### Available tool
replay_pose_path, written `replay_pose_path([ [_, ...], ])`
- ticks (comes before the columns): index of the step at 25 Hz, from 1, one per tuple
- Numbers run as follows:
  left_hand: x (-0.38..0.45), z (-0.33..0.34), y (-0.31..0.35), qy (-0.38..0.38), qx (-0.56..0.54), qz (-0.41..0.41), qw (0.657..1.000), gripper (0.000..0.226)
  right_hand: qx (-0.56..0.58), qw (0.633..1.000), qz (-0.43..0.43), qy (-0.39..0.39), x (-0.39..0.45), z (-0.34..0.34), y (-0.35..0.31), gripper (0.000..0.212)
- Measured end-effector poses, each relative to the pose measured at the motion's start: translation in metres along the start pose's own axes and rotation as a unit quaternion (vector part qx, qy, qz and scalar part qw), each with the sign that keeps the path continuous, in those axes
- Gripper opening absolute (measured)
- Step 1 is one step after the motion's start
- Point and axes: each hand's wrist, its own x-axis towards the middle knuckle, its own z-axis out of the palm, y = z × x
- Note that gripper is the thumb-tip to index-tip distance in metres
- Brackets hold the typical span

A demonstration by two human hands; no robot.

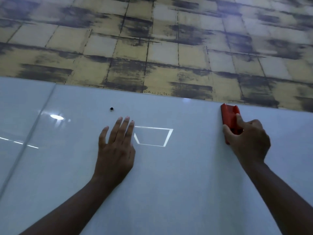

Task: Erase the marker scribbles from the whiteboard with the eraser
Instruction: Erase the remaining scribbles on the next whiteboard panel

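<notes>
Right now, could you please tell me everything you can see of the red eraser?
The eraser is a red block, plastic by its look, with a groove along its back. It stands roughly upright against the whiteboard, its top end just below the board's upper edge. The right hand grips its lower half, thumb on its left side, a finger lying in the groove. Its wiping face is hidden.

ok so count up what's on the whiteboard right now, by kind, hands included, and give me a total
Hands: 2, the left hand flat on the whiteboard, the right hand gripping the eraser
Red eraser: 1
Small dark spot, a hole or a mark, cannot tell: 1
Marker scribbles: 0 visible, only light reflections
Total: 4
</notes>
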Motion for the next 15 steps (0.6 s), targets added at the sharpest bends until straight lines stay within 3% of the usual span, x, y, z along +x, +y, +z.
replay_pose_path([
  [4,-0.007,0.001,0.04,-0.012,-0.01,0.033,0.999,0.064,0.038,0.999,0.0,-0.016,-0.022,-0.001,-0.017,0.059],
  [10,-0.009,0.006,0.083,-0.041,-0.014,0.004,0.999,0.062,0.115,0.975,-0.184,-0.058,-0.098,-0.011,-0.051,0.062],
  [13,-0.019,0.0,0.085,-0.042,-0.032,-0.021,0.998,0.059,0.108,0.963,-0.241,-0.059,-0.105,-0.019,-0.032,0.056],
  [15,-0.028,-0.002,0.086,-0.035,-0.04,-0.015,0.998,0.058,0.084,0.972,-0.212,-0.053,-0.09,-0.021,-0.006,0.058],
])
